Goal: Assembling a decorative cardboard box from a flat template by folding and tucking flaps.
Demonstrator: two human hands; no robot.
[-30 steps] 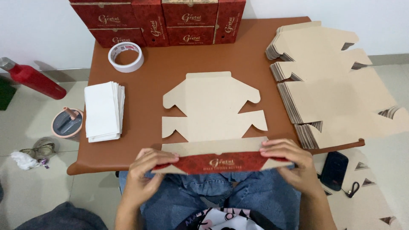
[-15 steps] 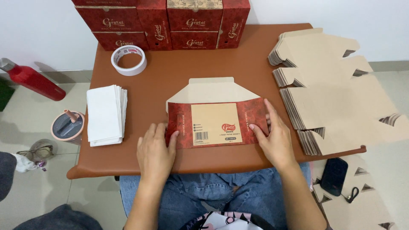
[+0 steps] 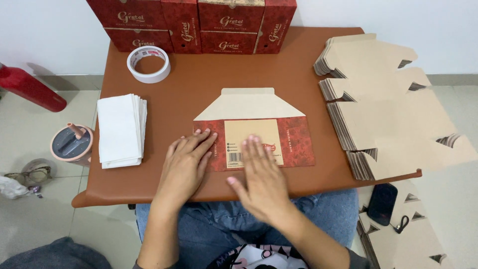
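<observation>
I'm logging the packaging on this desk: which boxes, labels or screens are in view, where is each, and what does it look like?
Folded carton blank: table centre, under both hands; flat, red patterned with a tan panel and tan flap.
Finished boxes: back edge of the table; a row of red rectangular boxes with pale lettering.
Flat blanks: right side; tan die-cut cardboard stack.
Barcode label: small white patch on the left box.
Phone: floor at right; dark screen.

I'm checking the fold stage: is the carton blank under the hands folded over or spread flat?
Folded over. The blank shows its red printed panel doubled onto the plain brown side, with both the left hand and right hand pressing it flat.
</observation>
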